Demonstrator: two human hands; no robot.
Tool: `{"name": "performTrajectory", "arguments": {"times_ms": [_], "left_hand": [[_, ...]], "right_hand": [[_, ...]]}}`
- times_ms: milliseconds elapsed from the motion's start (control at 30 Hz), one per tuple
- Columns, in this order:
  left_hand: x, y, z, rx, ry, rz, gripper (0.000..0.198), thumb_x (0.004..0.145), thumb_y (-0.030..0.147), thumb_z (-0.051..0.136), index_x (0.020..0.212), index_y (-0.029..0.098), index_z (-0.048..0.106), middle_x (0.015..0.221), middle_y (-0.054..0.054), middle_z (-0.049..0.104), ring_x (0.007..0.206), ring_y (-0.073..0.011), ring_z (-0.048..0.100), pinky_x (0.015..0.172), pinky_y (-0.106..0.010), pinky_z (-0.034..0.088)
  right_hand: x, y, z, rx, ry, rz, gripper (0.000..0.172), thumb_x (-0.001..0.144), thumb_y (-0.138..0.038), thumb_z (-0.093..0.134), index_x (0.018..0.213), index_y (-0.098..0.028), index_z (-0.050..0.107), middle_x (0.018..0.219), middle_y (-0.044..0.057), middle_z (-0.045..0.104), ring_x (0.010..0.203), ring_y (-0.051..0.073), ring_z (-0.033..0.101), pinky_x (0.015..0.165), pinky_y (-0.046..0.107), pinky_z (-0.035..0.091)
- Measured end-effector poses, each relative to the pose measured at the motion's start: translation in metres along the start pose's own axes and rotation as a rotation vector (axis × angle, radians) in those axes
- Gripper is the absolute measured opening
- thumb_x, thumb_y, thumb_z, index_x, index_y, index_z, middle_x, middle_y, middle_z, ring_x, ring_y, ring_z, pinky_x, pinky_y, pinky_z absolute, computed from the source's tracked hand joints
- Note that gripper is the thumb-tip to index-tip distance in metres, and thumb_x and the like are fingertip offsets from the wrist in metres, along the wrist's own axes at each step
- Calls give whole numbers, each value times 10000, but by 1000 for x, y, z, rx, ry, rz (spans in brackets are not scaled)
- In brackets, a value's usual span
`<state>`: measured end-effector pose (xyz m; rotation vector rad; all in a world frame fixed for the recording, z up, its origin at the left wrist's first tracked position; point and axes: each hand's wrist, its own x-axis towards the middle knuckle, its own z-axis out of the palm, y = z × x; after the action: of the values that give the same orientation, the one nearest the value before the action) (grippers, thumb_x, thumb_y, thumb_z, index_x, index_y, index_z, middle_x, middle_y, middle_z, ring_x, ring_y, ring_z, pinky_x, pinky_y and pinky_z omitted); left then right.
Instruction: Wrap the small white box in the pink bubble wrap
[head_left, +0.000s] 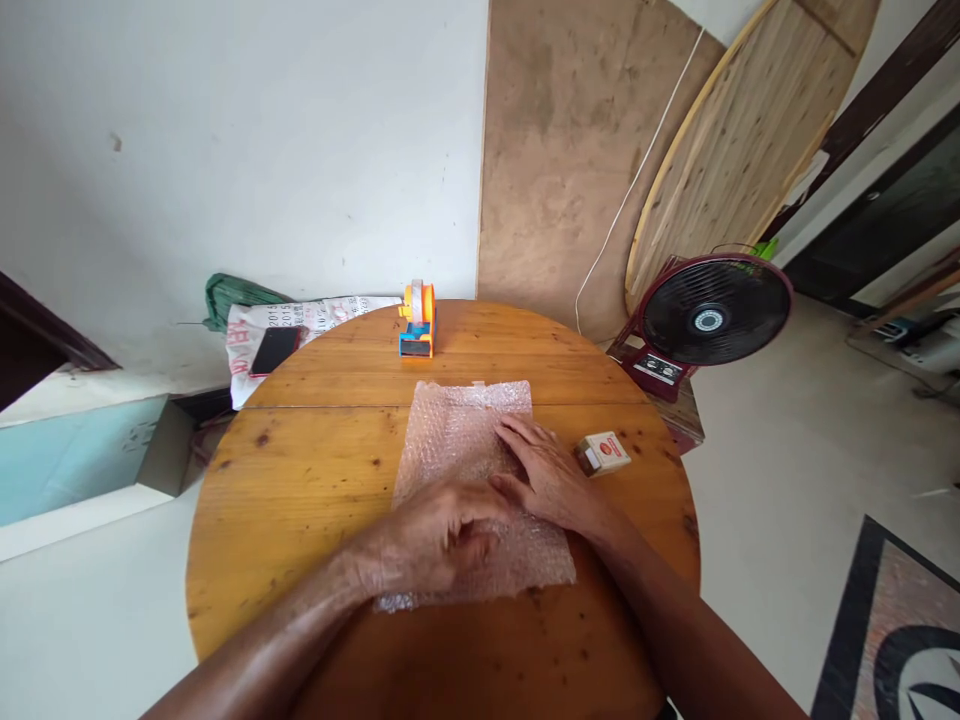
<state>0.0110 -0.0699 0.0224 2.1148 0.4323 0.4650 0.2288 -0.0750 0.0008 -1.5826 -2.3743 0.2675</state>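
A sheet of pinkish clear bubble wrap [450, 430] lies flat on the round wooden table [300, 470]. My right hand [546, 475] rests on its right side, fingers spread and pointing up and left. Over the lower middle of the sheet is my left hand [450, 530], curled and slightly blurred; whether its fingers hold anything cannot be made out. Just right of my right hand sits a small white and brown box [604, 453] with red print. An orange and blue tape dispenser [417, 320] with a roll of tape stands beyond the sheet, near the far edge.
A black phone [276, 350] lies on a printed white sack [241, 345] at the table's far left. A dark red fan [709, 318] stands beyond the right edge. A wall, a brown board [555, 150] and a round wooden panel [735, 150] rise behind.
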Motion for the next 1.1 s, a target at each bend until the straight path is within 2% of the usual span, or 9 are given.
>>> {"name": "performTrajectory", "arguments": {"times_ms": [67, 100, 200, 300, 467, 700, 800, 933, 1100], "left_hand": [[1, -8, 4, 203, 159, -37, 305, 872, 155, 477, 1121, 214, 642, 1143, -65, 665, 1002, -198, 618, 868, -318, 482], [2, -13, 6, 318, 186, -55, 322, 881, 195, 495, 1176, 212, 625, 1217, -81, 639, 1083, -224, 592, 926, -359, 465], [3, -24, 7, 545, 112, -137, 661, 802, 434, 650, 1380, 161, 481, 1446, -148, 471, 1336, -338, 400, 1106, -520, 303], [1, -28, 3, 617, 4, -211, 901, 729, 584, 677, 1454, 140, 379, 1524, -158, 361, 1415, -354, 275, 1156, -541, 205], [-3, -26, -5, 646, -75, -217, 915, 732, 619, 652, 1477, 181, 352, 1557, -144, 300, 1446, -343, 207, 1169, -513, 175], [-6, -27, 7, 603, -66, -152, 951, 639, 734, 668, 1464, 406, 329, 1625, -67, -13, 1453, -451, 31, 1135, -637, 65], [-6, -29, 11, 606, -55, -148, 957, 634, 726, 680, 1465, 416, 320, 1626, -61, -7, 1448, -463, 9, 1128, -651, 8], [-6, -30, 12, 618, -74, -158, 991, 625, 735, 674, 1477, 384, 310, 1620, -103, 36, 1448, -460, 5, 1123, -652, -17], [-5, -27, 11, 631, -72, -166, 970, 614, 685, 715, 1460, 378, 352, 1621, -101, 38, 1447, -461, 6, 1120, -656, -25]], "right_hand": [[0, 1, 1, 6, -1, -10, 609, 898, -422, 532, 1410, -110, 425, 1508, 154, 376, 1394, 274, 326, 1139, 444, 280], [0, 2, 1, 10, -3, -16, 620, 891, -422, 538, 1415, -113, 418, 1511, 155, 372, 1397, 276, 320, 1140, 445, 278], [-2, 5, 0, 19, -23, -25, 695, 840, -419, 593, 1436, -128, 384, 1522, 151, 351, 1410, 280, 298, 1147, 441, 264], [-5, 7, -4, 6, -62, 7, 755, 800, -412, 623, 1447, -124, 361, 1528, 157, 339, 1411, 287, 295, 1143, 436, 261], [-11, 8, -15, -37, -100, 76, 732, 774, -462, 629, 1408, -163, 419, 1521, 146, 357, 1379, 314, 345, 1114, 456, 274], [-11, 7, -20, -12, -140, 101, 703, 772, -412, 621, 1403, -164, 433, 1522, 143, 350, 1397, 317, 318, 1111, 460, 294], [-13, 1, -26, -7, -152, 85, 688, 783, -389, 613, 1405, -157, 434, 1515, 153, 362, 1388, 319, 333, 1112, 470, 298], [-24, -4, -50, -32, -149, 63, 593, 826, -359, 583, 1385, -201, 461, 1434, 128, 480, 1326, 312, 423, 1074, 472, 342], [-39, 25, -71, -191, -76, 92, 604, 779, -262, 600, 1366, -216, 467, 1408, 111, 505, 1310, 314, 433, 1043, 468, 348]]}}
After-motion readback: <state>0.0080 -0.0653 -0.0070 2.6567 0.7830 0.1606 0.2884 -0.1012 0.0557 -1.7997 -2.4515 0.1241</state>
